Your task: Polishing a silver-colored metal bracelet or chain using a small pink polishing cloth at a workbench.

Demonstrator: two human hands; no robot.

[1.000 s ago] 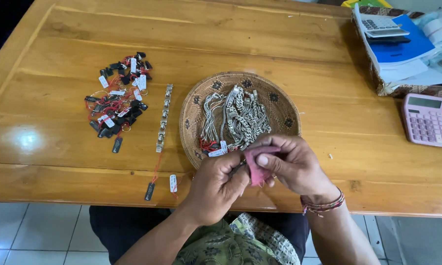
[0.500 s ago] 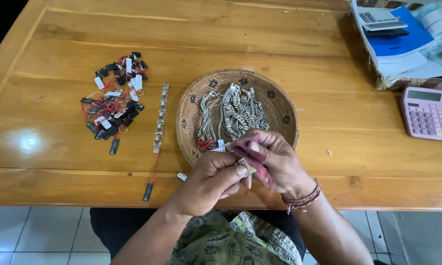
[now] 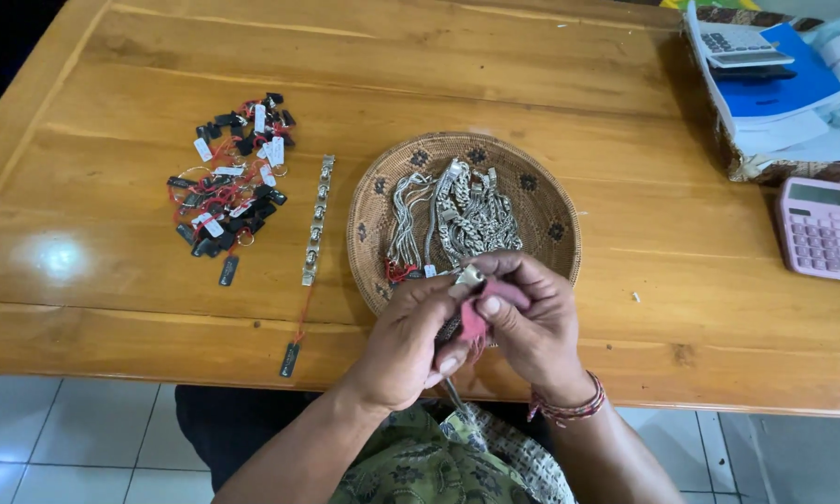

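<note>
Left hand [image 3: 403, 343] and right hand [image 3: 530, 327] both pinched a small pink polishing cloth [image 3: 477, 315] around a silver chain bracelet [image 3: 468, 276], its length hanging down toward the lap, just below the round woven basket [image 3: 550, 201]

Wooden table [image 3: 532, 65]; on it a woven basket [image 3: 550, 201], tag pile [image 3: 229, 187], loose bracelet [image 3: 317, 219], pink calculator [image 3: 821, 229], box of papers [image 3: 774, 93].

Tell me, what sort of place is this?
Likely a small jewellery workshop or shop desk: a woven basket of silver chains, a pile of tags, and a pink calculator.
</note>
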